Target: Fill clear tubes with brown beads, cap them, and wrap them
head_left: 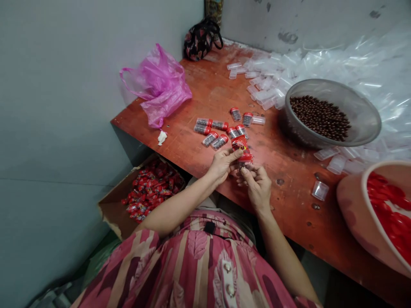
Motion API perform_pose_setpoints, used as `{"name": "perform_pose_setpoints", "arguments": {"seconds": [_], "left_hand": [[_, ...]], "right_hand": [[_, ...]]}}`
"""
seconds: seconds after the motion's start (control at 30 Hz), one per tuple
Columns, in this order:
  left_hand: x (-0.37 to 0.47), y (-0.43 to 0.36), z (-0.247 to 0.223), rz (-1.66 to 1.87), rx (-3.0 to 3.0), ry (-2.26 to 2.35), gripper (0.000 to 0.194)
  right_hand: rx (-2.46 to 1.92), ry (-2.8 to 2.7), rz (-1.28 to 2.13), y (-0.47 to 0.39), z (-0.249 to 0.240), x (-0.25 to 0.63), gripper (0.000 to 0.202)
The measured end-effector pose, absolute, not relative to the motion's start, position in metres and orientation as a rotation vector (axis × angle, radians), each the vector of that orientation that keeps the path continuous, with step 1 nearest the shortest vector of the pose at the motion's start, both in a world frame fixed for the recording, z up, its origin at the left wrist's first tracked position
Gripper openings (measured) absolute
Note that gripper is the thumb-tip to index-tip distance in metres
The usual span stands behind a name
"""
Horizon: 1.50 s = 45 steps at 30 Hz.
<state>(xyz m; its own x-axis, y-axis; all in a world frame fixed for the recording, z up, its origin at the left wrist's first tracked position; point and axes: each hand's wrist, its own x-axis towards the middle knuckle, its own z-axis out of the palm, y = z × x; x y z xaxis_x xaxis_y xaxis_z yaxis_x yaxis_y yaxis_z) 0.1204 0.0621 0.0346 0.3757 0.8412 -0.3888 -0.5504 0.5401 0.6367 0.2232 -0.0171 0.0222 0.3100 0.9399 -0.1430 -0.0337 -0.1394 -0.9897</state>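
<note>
My left hand (221, 166) is closed, its thumb pressed on a red printed label (238, 142) with a round pattern. Just below the label is a small clear container with a red cap (245, 158); dark contents show through it. My right hand (259, 188) pinches the lower end of this container, its fingertips partly hiding it. Whether the label is stuck to the container, I cannot tell. Beyond my hands, several filled red-capped containers (219, 142) lie on the reddish table (205, 92), close to the label.
A grey bowl (362, 122) holds dark brown balls (317, 117). Clear containers (272, 87) are heaped behind it. At right stands a pink tub (351, 203) with red caps (390, 196). A pink plastic bag (163, 81) lies left. Below the table edge, a carton (112, 209) holds red-capped containers.
</note>
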Motion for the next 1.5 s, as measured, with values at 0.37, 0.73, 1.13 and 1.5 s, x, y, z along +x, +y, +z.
{"name": "perform_pose_setpoints", "arguments": {"seconds": [0.37, 0.73, 1.13, 1.5], "left_hand": [[0.111, 0.068, 0.030, 0.704, 0.679, 0.786, 0.038], [0.116, 0.060, 0.031, 0.784, 0.721, 0.807, 0.039], [0.105, 0.051, 0.020, 0.706, 1.089, 1.015, 0.040], [0.101, 0.049, 0.035, 0.611, 1.378, 1.024, 0.039]], "right_hand": [[-1.209, -0.684, 1.350, -0.008, 0.011, 0.230, 0.033], [-1.206, -0.666, 1.245, -0.007, 0.011, 0.218, 0.029], [-1.581, -1.345, 0.667, -0.003, 0.023, 0.261, 0.027], [-1.356, -1.153, 0.739, 0.041, 0.028, 0.257, 0.026]]}}
